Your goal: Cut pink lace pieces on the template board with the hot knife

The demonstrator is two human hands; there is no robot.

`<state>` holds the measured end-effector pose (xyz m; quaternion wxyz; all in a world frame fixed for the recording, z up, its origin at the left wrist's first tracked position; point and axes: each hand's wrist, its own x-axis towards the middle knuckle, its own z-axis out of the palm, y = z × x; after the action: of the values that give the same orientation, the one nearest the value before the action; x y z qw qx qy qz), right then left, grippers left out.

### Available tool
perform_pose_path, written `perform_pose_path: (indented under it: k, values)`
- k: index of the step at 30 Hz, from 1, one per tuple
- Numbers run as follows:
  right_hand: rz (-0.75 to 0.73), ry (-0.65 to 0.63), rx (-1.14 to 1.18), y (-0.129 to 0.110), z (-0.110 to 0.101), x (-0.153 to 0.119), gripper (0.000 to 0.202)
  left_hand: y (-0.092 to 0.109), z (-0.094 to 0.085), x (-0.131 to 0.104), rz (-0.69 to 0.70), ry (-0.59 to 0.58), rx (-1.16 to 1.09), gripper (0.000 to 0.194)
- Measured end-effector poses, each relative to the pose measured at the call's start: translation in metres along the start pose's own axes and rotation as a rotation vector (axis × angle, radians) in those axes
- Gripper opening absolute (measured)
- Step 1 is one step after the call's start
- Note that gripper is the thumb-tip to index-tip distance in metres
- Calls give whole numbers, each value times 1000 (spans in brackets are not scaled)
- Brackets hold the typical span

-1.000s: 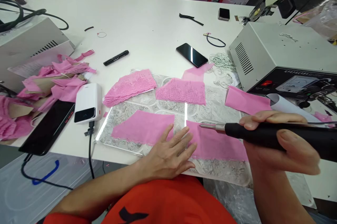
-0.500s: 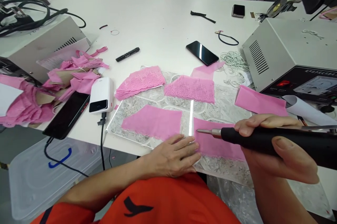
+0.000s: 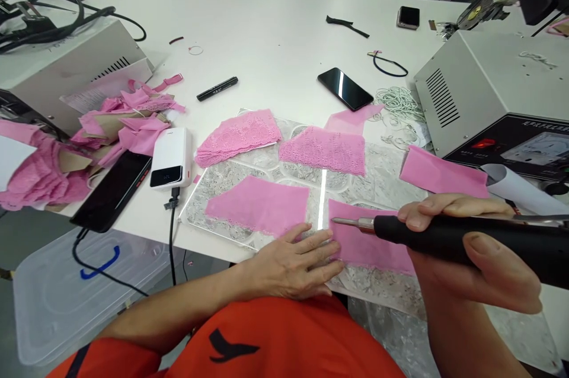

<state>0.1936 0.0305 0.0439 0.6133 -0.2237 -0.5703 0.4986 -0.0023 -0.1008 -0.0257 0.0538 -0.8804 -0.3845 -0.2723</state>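
My right hand point(image 3: 484, 259) is closed around a black handheld tool point(image 3: 435, 240) with a slim pointed metal tip. The tip is over the left part of a pink fabric piece point(image 3: 368, 242), though I cannot tell if it touches. My left hand point(image 3: 296, 262) lies flat with fingers spread, its fingertips at that piece's left edge. Beside them is another pink fabric piece point(image 3: 258, 203) with a lacy lower edge. Both pieces lie on a marble-patterned board point(image 3: 208, 188) under a clear sheet. Behind them are a stack of pink lace pieces point(image 3: 237, 135) and another lace piece point(image 3: 324, 150).
A grey box with a meter point(image 3: 489, 93) stands at right, near a folded pink cloth point(image 3: 442, 170). Farther back lie a phone point(image 3: 345, 88) and a marker point(image 3: 217, 89). At left are a white power bank point(image 3: 170, 156), a dark phone point(image 3: 113, 191) and heaped pink fabric point(image 3: 48, 170).
My left fingertips have shifted slightly right along the edge of the right fabric piece. The tool has barely moved, and the whole view has shifted a little.
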Motion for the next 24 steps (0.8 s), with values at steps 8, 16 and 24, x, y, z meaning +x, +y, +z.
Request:
perform_pose_path:
  k: [8,16,24]
  values:
    - [53,-18,-18,-3,2,-2,16,0,-1,3,-1,37,-6,33]
    - [68,-35,-11,-6,2,-6,14,-2,-1,2,1,29,-24,35]
    - [40,-53,69,-6,4,1,15,-3,-5,1,26,36,-46,32]
